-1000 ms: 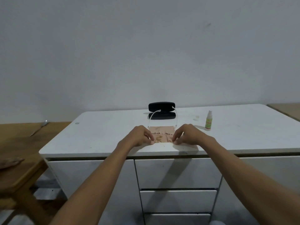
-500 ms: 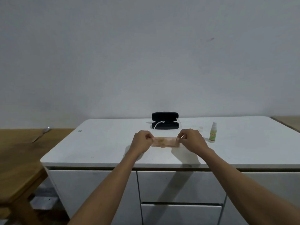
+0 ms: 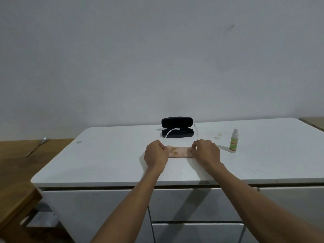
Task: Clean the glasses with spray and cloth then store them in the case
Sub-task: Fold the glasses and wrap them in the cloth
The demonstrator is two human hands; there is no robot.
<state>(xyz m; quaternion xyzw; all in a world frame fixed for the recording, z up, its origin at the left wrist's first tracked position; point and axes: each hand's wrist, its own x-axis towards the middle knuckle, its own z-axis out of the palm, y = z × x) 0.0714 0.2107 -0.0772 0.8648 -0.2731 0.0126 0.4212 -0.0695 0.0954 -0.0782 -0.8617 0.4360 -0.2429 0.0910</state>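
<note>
We see a white cabinet top [image 3: 108,160] with rounded corners, and below its front edge the pale drawer fronts [image 3: 196,204], split by dark gaps. On the top, near its left back corner, lies a small greyish scrap [image 3: 79,142]; we cannot tell what it is. Two small pale bits [image 3: 218,135] lie farther right on the same surface. To our left stands a wooden table [image 3: 19,165], lower than the cabinet, with a spoon [image 3: 36,146] lying on it. A plain grey wall [image 3: 157,58] fills the background, and another wooden surface [image 3: 313,122] shows at the far right.
</note>
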